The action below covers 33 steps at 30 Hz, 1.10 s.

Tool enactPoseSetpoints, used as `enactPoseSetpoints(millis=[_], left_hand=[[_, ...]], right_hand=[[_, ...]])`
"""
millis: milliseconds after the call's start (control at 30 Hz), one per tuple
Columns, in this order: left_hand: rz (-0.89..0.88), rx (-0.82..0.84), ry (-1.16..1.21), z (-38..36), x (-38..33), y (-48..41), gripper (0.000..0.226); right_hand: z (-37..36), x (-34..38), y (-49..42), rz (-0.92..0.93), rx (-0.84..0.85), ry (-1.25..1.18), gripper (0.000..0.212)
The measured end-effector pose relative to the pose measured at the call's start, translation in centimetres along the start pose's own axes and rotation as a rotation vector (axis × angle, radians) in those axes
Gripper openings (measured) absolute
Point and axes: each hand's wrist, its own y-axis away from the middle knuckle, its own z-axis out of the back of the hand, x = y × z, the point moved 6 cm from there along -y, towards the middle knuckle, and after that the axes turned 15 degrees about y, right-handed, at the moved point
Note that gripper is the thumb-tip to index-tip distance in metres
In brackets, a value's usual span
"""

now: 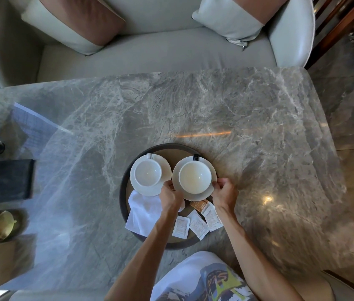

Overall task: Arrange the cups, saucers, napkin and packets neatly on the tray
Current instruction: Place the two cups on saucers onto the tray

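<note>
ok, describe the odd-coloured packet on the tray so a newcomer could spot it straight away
On the grey marble table sits a round dark tray. Just nearer the person than the right-hand saucer, between the left hand and right hand, lies the packet. It alone is orange-brown; the packets beside it are white.

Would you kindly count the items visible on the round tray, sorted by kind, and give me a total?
Cups: 2
Saucers: 2
Napkin: 1
White packets: 3
Orange packet: 1
Total: 9 in view
</note>
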Motion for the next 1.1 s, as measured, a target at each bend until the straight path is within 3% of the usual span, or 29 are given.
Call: enactPoseSetpoints(millis=[267,467,700,900,1100], left_hand=[[-0.053,-0.006,-0.004,0.0,-0.1,0.2,0.030],[-0.121,0.044,-0.059,-0.1,-0.6,0.8,0.039],[-0.347,0.184,-0.181,1.6,-1.2,2.8,0.041],[-0.529,0.100,-0.316,6.4,-1.1,5.0,0.029],[-0.397,-0.071,-0.191,13.5,1.6,3.5,0.016]], right_hand=[[0.2,0.0,-0.1,0.049,0.005,0.025,0.010],[0.3,0.3,-0.1,0.084,0.008,0.060,0.010],[1.2,0.3,0.4,0.188,0.140,0.143,0.025],[2.5,0.5,5.7,0.218,0.026,0.333,0.022],[-0.5,1.9,11.2,0.282,0.154,0.345,0.023]])
